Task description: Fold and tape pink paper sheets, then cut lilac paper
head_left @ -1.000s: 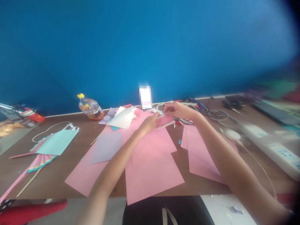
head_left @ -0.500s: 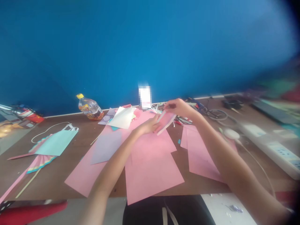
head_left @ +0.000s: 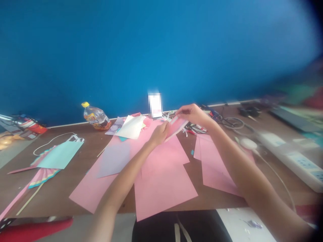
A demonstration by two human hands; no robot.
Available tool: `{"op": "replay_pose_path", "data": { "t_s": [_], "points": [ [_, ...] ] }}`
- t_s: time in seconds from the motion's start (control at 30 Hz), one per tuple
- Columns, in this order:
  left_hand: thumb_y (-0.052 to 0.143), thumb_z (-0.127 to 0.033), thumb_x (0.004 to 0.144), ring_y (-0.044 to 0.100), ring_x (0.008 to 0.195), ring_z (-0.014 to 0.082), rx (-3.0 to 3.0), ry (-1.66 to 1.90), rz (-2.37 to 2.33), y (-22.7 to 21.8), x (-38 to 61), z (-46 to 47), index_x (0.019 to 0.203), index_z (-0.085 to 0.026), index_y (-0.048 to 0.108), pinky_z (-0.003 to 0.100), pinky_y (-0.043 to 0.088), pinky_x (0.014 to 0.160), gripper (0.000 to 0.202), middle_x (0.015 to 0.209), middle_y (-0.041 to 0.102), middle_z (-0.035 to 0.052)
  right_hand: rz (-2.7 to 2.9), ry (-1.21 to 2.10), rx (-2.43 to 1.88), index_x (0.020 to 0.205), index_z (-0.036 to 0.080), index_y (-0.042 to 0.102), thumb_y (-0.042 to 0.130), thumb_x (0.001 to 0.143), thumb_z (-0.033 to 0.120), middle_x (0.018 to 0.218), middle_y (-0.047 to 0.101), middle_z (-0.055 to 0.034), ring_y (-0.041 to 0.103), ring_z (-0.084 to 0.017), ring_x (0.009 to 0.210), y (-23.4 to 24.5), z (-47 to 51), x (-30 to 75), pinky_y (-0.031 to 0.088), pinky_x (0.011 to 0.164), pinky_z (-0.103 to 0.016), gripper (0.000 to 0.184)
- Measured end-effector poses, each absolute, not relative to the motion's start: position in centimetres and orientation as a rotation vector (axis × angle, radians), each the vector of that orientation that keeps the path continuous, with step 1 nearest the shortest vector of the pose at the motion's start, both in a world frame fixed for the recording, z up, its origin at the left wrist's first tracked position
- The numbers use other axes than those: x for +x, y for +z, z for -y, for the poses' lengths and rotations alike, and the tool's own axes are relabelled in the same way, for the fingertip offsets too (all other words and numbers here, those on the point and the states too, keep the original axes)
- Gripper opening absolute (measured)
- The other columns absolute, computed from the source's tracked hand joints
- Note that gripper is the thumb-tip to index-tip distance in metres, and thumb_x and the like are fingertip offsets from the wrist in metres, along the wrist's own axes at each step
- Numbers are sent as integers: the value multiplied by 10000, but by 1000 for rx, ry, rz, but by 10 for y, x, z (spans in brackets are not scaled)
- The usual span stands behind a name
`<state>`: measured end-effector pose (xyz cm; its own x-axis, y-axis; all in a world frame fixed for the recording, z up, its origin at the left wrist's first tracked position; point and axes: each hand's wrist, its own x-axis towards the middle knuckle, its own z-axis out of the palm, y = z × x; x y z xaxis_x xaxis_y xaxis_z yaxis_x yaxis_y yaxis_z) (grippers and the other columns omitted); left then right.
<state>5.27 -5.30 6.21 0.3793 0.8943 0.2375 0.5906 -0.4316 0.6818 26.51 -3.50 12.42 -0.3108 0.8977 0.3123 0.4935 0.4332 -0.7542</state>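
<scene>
Between my two hands is a small piece of pink paper (head_left: 176,127) with whitish edges, held tilted above the table. My left hand (head_left: 160,132) is closed on its left edge, thumb on top. Its upper end is pinched by the fingers of my right hand (head_left: 189,112). Whether the paper is folded or layered is too blurred to tell. Beneath the hands lie large pink sheets (head_left: 165,188), with a lavender sheet (head_left: 114,159) and a cream sheet (head_left: 131,127) on the left. More pink paper (head_left: 217,168) lies under my right forearm.
A bottle with a yellow cap (head_left: 96,117) stands at the back left. On the left lies a light-blue paper bag (head_left: 62,153) beside a pleated paper piece (head_left: 45,178). A power strip (head_left: 300,164), a white plug (head_left: 248,144) and cables (head_left: 233,123) occupy the right.
My left hand has shifted slightly up and left along the small pink paper and turned, its thumb now lying along the edge. My right hand stays at the upper end.
</scene>
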Motion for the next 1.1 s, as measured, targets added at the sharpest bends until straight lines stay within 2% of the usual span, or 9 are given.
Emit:
{"op": "replay_pose_path", "data": {
  "t_s": [0.2, 0.43, 0.53, 0.7, 0.8, 0.93, 1.1],
  "points": [
    [204, -569, 991, 531, 648, 184, 2237, 597, -1292, 62, 48, 50, 916, -220, 462, 315, 389, 672, 441, 705, 531, 6, 1983, 708, -1142, 885, 167, 749, 623, 805, 426, 872, 724, -70, 604, -181, 732, 123, 35, 265, 427, 667, -295, 298],
    [152, -634, 970, 564, 791, 193, 2067, 754, -1184, 56, 51, 52, 930, -171, 553, 313, 427, 747, 614, 801, 599, 47, 2055, 733, -1079, 874, 172, 756, 623, 806, 398, 930, 733, -77, 624, -202, 795, 125, 38, 261, 460, 746, -320, 271],
    [201, -665, 951, 577, 799, 205, 2029, 712, -1164, 59, 52, 52, 968, -148, 609, 320, 431, 739, 658, 840, 634, 69, 2078, 743, -1076, 874, 173, 760, 622, 804, 413, 935, 734, -82, 623, -209, 801, 125, 38, 260, 466, 743, -324, 285],
    [227, -668, 944, 591, 727, 221, 2041, 683, -1183, 62, 52, 54, 930, -177, 653, 337, 414, 690, 650, 770, 636, 77, 2104, 769, -1106, 930, 172, 756, 609, 803, 454, 921, 725, -71, 593, -177, 735, 122, 35, 263, 437, 664, -291, 342],
    [223, -672, 944, 584, 703, 213, 2049, 649, -1178, 59, 52, 53, 889, -179, 644, 333, 415, 676, 651, 731, 621, 63, 2114, 778, -1146, 884, 163, 754, 611, 788, 455, 837, 714, -59, 577, -168, 699, 121, 34, 264, 417, 632, -277, 339],
    [280, -653, 946, 570, 729, 195, 2043, 684, -1187, 56, 52, 50, 852, -175, 605, 323, 430, 688, 586, 738, 603, 44, 2103, 756, -1146, 835, 167, 753, 627, 772, 414, 828, 716, -52, 582, -166, 705, 122, 35, 263, 419, 648, -271, 285],
    [351, -582, 961, 592, 866, 191, 1953, 724, -1034, 62, 54, 50, 991, -171, 597, 315, 466, 766, 480, 924, 650, 61, 2135, 796, -1082, 835, 154, 747, 626, 771, 392, 825, 705, -53, 566, -163, 717, 121, 35, 258, 418, 660, -269, 275]
  ]
}}
